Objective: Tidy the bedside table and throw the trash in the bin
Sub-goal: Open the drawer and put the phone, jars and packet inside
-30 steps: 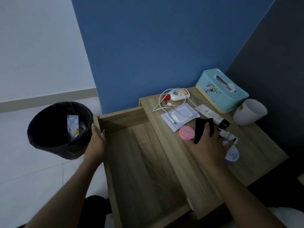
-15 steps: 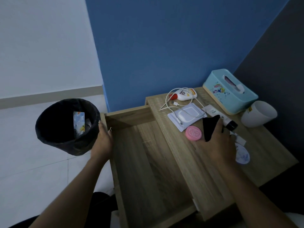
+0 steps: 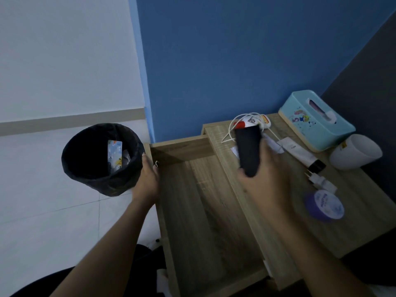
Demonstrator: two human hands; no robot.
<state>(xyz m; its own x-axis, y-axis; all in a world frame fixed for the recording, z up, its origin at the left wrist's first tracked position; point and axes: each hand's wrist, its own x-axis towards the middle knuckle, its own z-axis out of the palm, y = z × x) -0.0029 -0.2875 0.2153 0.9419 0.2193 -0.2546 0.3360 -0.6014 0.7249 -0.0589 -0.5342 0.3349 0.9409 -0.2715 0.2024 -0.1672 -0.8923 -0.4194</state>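
My right hand [image 3: 267, 181] grips a flat black object [image 3: 248, 151] and holds it lifted above the wooden bedside table [image 3: 353, 221], near its left edge. My left hand [image 3: 147, 179] holds the left wall of the pulled-out drawer [image 3: 205, 211], whose inside is bare wood. A black bin [image 3: 100, 157] with a colourful wrapper [image 3: 114, 153] inside stands on the floor just left of that hand. On the table lie a white cable [image 3: 231, 127], a red-and-white bottle [image 3: 252, 122], a white tube [image 3: 300, 154], a white plug adapter [image 3: 319, 181] and a purple round tin [image 3: 325, 206].
A teal tissue box [image 3: 315, 121] and a white cup [image 3: 355, 155] stand at the table's back right, against a dark wall. A blue wall rises behind the table. White tiled floor [image 3: 53, 221] spreads to the left around the bin.
My right hand has picked the black object up off the table and raised it, now hiding the pink tin and white packet. The view shifted left; my left hand stays on the drawer.
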